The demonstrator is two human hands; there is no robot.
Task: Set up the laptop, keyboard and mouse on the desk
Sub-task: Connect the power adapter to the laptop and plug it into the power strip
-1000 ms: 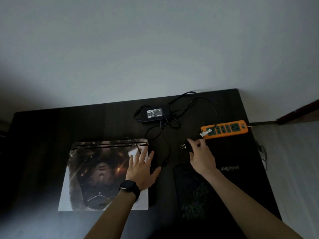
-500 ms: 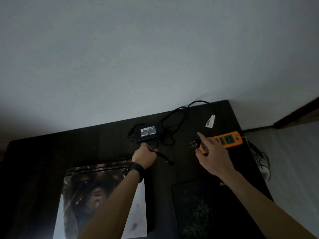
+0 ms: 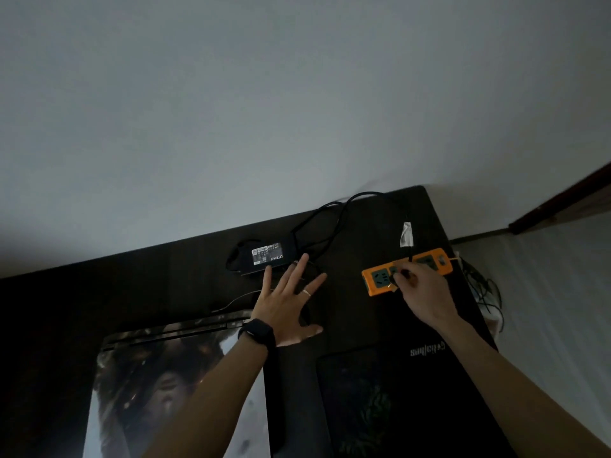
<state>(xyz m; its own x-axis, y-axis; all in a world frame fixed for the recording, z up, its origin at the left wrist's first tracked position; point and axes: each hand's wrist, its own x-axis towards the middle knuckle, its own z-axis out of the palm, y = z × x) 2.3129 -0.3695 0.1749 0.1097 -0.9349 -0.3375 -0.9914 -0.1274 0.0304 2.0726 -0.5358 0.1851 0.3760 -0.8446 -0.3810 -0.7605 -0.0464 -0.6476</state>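
A closed laptop (image 3: 158,368) with a printed picture on its lid lies at the lower left of the dark desk (image 3: 99,285). My left hand (image 3: 291,302) hovers flat with fingers spread, just before the black power adapter (image 3: 264,256). My right hand (image 3: 420,292) pinches a black plug (image 3: 398,276) at a socket of the orange power strip (image 3: 380,280). The plug's cable with a white tag (image 3: 406,234) runs back toward the adapter. A dark mouse pad (image 3: 373,398) lies at the lower middle. No keyboard or mouse is visible.
Black cables (image 3: 330,223) loop along the desk's far edge against the pale wall. More cords (image 3: 486,289) hang off the desk's right side above a light floor. White lettering (image 3: 428,351) marks the desk mat near my right forearm.
My right hand carried the plug to the orange power strip and now holds it at a socket. My left hand let go of the cable near the adapter and spread open. The view tilted upward.
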